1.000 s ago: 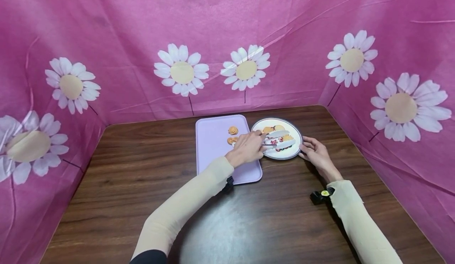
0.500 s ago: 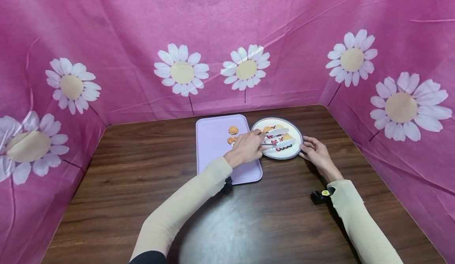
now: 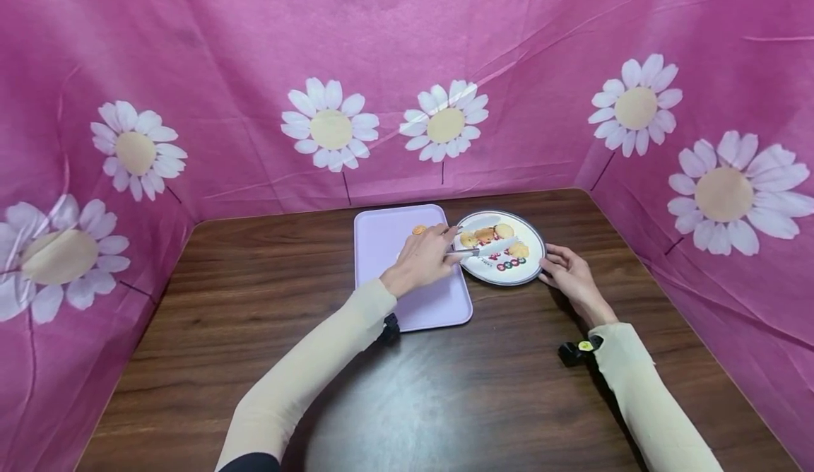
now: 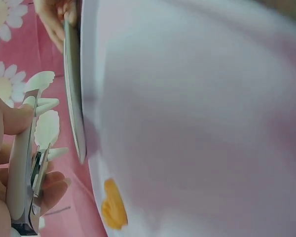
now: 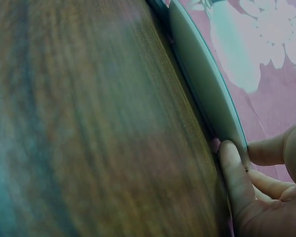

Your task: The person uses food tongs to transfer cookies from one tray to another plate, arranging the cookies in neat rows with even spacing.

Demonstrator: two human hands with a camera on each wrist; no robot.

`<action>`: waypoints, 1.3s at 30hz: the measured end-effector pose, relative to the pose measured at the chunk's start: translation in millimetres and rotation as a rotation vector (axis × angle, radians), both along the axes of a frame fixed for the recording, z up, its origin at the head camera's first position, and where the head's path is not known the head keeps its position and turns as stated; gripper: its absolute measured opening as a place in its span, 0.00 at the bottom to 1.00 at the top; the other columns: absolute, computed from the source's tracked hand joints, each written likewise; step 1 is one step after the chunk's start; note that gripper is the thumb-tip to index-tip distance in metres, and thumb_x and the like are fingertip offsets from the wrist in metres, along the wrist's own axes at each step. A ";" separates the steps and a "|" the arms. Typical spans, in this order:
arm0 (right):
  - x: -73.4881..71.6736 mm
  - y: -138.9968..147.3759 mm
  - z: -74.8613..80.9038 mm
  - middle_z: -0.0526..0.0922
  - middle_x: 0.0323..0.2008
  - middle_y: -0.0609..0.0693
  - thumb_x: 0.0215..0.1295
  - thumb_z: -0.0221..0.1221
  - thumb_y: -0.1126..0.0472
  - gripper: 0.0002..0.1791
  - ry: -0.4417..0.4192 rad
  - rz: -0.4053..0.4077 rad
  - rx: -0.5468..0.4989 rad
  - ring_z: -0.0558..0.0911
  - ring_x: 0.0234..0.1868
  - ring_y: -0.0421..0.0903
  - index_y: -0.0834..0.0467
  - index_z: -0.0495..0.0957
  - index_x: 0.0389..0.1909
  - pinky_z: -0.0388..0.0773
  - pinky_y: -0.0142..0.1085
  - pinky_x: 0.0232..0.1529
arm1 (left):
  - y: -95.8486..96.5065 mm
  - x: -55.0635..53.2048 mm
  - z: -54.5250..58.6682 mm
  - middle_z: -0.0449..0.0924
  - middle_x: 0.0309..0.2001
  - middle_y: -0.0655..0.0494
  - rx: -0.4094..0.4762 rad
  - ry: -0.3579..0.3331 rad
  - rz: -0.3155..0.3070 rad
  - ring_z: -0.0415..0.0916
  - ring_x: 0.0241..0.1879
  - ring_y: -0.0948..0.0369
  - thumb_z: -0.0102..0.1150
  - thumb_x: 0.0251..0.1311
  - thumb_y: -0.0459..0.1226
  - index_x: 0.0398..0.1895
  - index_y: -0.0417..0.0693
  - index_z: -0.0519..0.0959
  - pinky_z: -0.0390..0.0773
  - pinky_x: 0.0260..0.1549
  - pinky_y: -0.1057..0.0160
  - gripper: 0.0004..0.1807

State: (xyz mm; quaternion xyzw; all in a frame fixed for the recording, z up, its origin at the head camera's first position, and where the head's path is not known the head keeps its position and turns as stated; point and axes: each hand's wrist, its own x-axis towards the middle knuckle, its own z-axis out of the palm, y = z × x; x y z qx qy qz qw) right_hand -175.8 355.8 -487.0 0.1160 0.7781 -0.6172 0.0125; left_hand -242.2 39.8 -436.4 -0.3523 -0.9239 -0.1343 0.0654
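My left hand [image 3: 420,256] holds serving tongs [image 3: 466,252] with metal handles and white tips, above the tray and the plate's left side. In the left wrist view, the tips of the tongs [image 4: 23,153] stand apart with nothing seen between them. My right hand [image 3: 571,278] pinches the right rim of a round white plate [image 3: 490,274], thumb above and fingers below, as the right wrist view shows. Yellow-brown shapes [image 3: 504,231] and red print show on the plate; which are printed is unclear. An orange swirled piece [image 4: 114,205] lies on the lilac tray [image 3: 375,246], partly covered by my left hand in the head view.
The tray and plate stand side by side at the back of a brown wooden table [image 3: 254,316]. A pink cloth [image 3: 381,48] with daisies hangs behind the table and along both sides.
My left hand has moved left with the tongs, drawing their tips back across the plate and uncovering more of its shapes. My right hand stays at the plate's rim.
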 end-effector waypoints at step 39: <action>0.5 -1.5 -0.2 0.75 0.53 0.47 0.80 0.52 0.62 0.34 -0.003 -0.009 0.014 0.79 0.43 0.22 0.68 0.53 0.80 0.82 0.22 0.49 | -109.2 -17.1 1.3 0.84 0.57 0.49 0.041 0.005 0.175 0.85 0.52 0.51 0.67 0.66 0.43 0.66 0.43 0.79 0.86 0.45 0.46 0.27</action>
